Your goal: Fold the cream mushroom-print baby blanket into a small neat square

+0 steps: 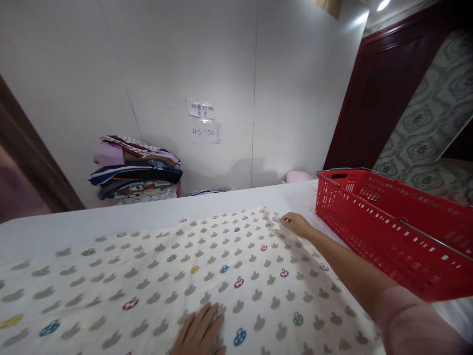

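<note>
A cream cloth (207,256) printed with grey, red, blue, green and yellow mushroom shapes lies spread over a white table. My left hand (201,331) rests flat on the cloth at the bottom middle, its fingers stretched out. Over at the cloth's far right corner, my right hand (295,223) pinches the edge, and the fabric there is slightly lifted and folded. The near edge of the cloth runs out of view at the bottom.
A red plastic basket (391,231) with metal handles stands on the right of the table (148,219). Behind the table's far edge is a stack of folded clothes (136,172). Paper labels (203,132) hang on the white wall; a pink item (298,176) sits below.
</note>
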`<action>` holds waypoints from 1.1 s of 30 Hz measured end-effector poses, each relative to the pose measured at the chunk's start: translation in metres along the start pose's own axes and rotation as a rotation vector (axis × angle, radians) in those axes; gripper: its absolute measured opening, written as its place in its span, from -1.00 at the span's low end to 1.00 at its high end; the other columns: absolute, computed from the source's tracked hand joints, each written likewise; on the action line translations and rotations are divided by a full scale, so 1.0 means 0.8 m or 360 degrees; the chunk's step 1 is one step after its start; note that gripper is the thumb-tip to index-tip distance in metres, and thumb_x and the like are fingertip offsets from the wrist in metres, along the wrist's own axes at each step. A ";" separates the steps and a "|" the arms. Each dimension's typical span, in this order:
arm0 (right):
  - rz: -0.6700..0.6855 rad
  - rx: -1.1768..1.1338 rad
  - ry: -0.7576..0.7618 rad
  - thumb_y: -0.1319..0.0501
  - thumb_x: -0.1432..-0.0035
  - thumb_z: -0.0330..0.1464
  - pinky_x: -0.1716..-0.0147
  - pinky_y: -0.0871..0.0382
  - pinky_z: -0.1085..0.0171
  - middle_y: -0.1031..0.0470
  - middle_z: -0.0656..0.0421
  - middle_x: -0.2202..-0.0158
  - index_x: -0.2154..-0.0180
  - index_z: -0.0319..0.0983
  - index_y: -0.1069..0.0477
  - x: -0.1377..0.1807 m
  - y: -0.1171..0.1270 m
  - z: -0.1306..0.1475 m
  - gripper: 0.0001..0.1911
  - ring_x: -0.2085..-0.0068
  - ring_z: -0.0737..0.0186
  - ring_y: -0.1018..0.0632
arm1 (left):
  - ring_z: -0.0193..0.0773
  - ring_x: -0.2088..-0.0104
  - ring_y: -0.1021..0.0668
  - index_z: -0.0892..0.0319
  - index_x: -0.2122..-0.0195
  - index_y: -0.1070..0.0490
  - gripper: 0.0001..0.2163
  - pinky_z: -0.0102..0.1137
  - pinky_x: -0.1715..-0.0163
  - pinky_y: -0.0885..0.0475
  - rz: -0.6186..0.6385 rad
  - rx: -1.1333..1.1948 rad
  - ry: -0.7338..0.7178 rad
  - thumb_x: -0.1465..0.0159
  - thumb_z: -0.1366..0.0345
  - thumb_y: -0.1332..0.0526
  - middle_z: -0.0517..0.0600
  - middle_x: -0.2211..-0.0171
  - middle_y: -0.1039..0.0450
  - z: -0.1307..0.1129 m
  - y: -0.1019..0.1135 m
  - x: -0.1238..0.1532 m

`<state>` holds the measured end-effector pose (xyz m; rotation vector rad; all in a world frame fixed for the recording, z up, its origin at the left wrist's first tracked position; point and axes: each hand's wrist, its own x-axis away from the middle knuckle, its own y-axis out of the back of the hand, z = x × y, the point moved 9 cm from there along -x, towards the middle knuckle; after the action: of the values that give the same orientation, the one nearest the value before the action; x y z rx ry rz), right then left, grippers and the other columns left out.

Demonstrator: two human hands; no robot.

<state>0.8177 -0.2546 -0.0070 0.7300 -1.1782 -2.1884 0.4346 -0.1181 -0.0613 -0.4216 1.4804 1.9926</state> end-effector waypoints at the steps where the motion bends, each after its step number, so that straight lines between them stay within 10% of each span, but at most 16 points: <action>1: 0.0066 0.0075 0.0039 -0.09 -0.06 -0.29 0.28 -0.24 0.34 -0.49 0.12 0.26 0.31 -0.22 -0.46 0.001 -0.005 0.011 -0.78 0.28 0.25 -0.45 | -0.29 0.06 -0.48 -0.04 0.05 -0.40 -0.68 -0.43 0.13 -0.38 0.0012 -0.0004 0.0009 -0.20 0.07 -0.10 -0.13 0.02 -0.43 -0.001 0.002 -0.002; 7: 0.0332 0.0584 -0.0153 -0.10 -0.07 -0.07 0.41 -0.16 0.35 -0.50 0.11 0.29 0.35 -0.22 -0.46 -0.003 -0.033 0.030 -0.64 0.27 0.20 -0.46 | -0.27 0.02 -0.45 -0.02 0.00 -0.36 -0.65 -0.41 0.08 -0.37 0.0084 0.0089 0.0085 -0.19 0.08 -0.12 -0.11 -0.03 -0.38 0.000 0.011 -0.008; 12: 0.0264 0.0707 -0.0216 -0.15 -0.04 -0.32 0.40 -0.15 0.35 -0.49 0.10 0.23 0.26 -0.22 -0.41 -0.013 -0.036 0.035 -0.81 0.21 0.18 -0.45 | -0.28 0.01 -0.45 -0.03 -0.02 -0.34 -0.64 -0.42 0.02 -0.33 0.0109 0.0220 0.0155 -0.20 0.09 -0.12 -0.12 -0.04 -0.38 0.004 0.014 -0.010; 23: 0.0024 0.0943 -0.0005 0.00 -0.14 -0.49 0.26 -0.20 0.33 -0.33 0.04 0.10 0.19 -0.23 -0.32 -0.002 0.044 0.051 -0.79 0.07 0.17 -0.35 | -0.24 -0.02 -0.43 -0.04 -0.08 -0.29 -0.62 -0.35 0.02 -0.36 0.0165 0.0274 0.0248 -0.23 0.10 -0.10 -0.10 -0.07 -0.34 0.005 0.011 -0.008; 33: -0.0334 0.0452 -0.0549 0.02 -0.15 -0.46 0.22 -0.26 0.19 -0.44 -0.07 0.25 0.07 -0.31 -0.30 -0.025 0.096 -0.044 -0.68 0.18 0.06 -0.47 | -0.27 0.01 -0.45 -0.04 -0.02 -0.35 -0.65 -0.40 0.03 -0.35 0.0122 0.0265 0.0194 -0.21 0.09 -0.12 -0.11 -0.04 -0.37 0.006 0.018 -0.012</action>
<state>0.8710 -0.2970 0.0461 0.6268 -1.6793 -2.4160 0.4333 -0.1191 -0.0434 -0.4272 1.7476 1.9119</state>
